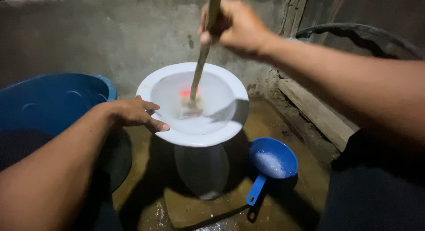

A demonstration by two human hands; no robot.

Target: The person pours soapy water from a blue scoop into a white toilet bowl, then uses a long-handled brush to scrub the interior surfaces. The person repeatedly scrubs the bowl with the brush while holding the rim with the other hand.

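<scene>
Filling the left of the view, a big blue tub (pixel 53 104) stood on the wet floor (pixel 274 120) against a rough grey concrete wall (pixel 110 31). Just to its right sat the white toilet bowl (pixel 232 87), a round basin on a pale pedestal, with foamy water in its hollow. The tub and the bowl stood near each other, not touching as far as could be seen. A wooden plank (pixel 318 113) lay along the base of the wall on the right, and a dark curved hose (pixel 354 31) arched above it.

The right hand (pixel 237 25) was raised over the bowl, its fingers curled tight around a wooden stick (pixel 201 62). The stick slanted down into the basin, where its brush head (pixel 191 104), pink and pale, rested in the foam. The left hand (pixel 135 112) rested at the near left rim of the bowl, fingers loosely together and the thumb stretched along the edge, holding nothing.

On the floor right of the pedestal lay a small blue scoop (pixel 271 164) holding white powder, its handle pointing down and left, well apart from both hands.
</scene>
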